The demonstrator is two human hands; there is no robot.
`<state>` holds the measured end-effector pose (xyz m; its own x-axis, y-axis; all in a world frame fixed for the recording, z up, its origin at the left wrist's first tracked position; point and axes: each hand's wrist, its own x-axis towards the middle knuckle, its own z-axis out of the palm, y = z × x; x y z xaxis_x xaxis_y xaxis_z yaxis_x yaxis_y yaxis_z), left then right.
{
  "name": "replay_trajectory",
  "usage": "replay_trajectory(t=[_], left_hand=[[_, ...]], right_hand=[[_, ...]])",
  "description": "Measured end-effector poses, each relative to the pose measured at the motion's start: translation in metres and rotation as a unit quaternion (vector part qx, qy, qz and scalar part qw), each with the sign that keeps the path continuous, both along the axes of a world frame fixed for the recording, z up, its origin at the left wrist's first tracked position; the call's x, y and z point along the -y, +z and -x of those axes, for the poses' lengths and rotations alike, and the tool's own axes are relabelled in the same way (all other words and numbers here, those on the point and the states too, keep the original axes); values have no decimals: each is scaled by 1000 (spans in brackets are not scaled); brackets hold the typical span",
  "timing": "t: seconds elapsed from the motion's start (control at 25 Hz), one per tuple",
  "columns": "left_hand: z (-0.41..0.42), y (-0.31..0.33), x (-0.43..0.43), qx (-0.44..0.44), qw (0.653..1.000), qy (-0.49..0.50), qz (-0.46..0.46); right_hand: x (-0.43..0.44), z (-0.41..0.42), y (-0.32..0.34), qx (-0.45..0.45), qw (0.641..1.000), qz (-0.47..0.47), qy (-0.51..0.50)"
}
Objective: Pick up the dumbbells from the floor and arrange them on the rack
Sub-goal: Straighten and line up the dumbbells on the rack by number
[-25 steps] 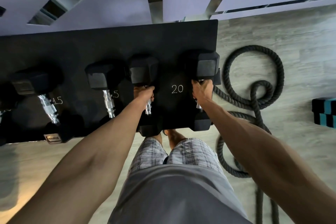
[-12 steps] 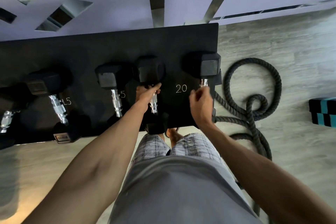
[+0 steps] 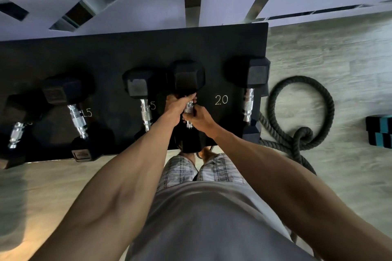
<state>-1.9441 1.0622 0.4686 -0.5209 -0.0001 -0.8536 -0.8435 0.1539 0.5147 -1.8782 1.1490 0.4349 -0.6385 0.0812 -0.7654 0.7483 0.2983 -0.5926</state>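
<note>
A black dumbbell rack (image 3: 131,48) stretches across the view below me, marked 15 and 20 in white. Several black hex dumbbells with chrome handles rest on it. Both hands hold the handle of the middle dumbbell (image 3: 187,79) left of the 20 mark: my left hand (image 3: 177,106) grips its upper part, my right hand (image 3: 198,117) its lower part. The right-end dumbbell (image 3: 252,74) lies alone by the rack's right edge, untouched. Two more dumbbells (image 3: 140,87) (image 3: 65,91) lie to the left, and another sits at the far left edge.
A thick dark battle rope (image 3: 301,112) lies coiled on the wooden floor right of the rack. Black-and-teal blocks (image 3: 380,131) sit at the far right. My legs and bare feet stand just before the rack's front edge. A white wall with cut-outs rises behind.
My right hand let go of the right-end dumbbell and moved left onto the middle dumbbell's handle, joining my left hand. The right-end dumbbell stays on the rack.
</note>
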Motion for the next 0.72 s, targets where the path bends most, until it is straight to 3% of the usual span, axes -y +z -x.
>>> replay_trajectory(t=[0.72], left_hand=[[11,1,-24,-13,999,-38,14]], right_hand=[[-22,5,8,-17,1000,-8,-18]])
